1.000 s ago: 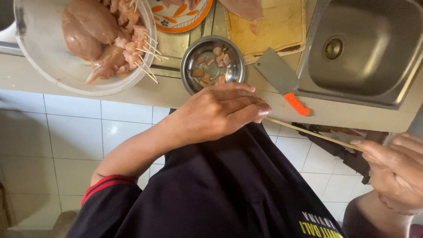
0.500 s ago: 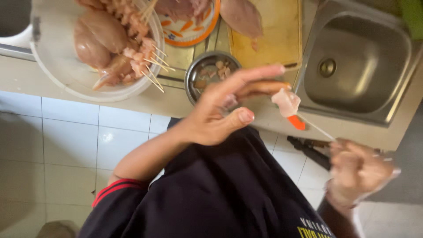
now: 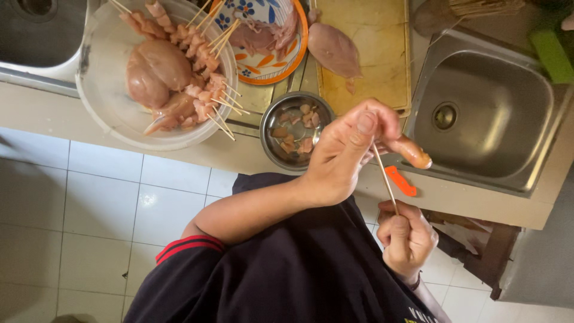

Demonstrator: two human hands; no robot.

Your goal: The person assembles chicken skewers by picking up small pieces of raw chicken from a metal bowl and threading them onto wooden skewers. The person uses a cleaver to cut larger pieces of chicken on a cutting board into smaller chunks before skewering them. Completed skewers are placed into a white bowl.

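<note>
Both your hands are occupied: left hand (image 3: 344, 158) pinches a meat piece (image 3: 412, 152), right hand (image 3: 406, 236) clenches the skewer (image 3: 384, 179).

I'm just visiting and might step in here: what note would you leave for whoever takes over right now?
Left hand: pinches a raw meat piece against the skewer.
Right hand: grips the skewer's lower end.
Steel bowl on the counter holds cut meat pieces.
Done: several loaded skewers lie in the clear bowl beside whole fillets.
Left: this skewer looks nearly bare; pieces remain in the steel bowl, more meat sits on the patterned plate and the cutting board.
</note>
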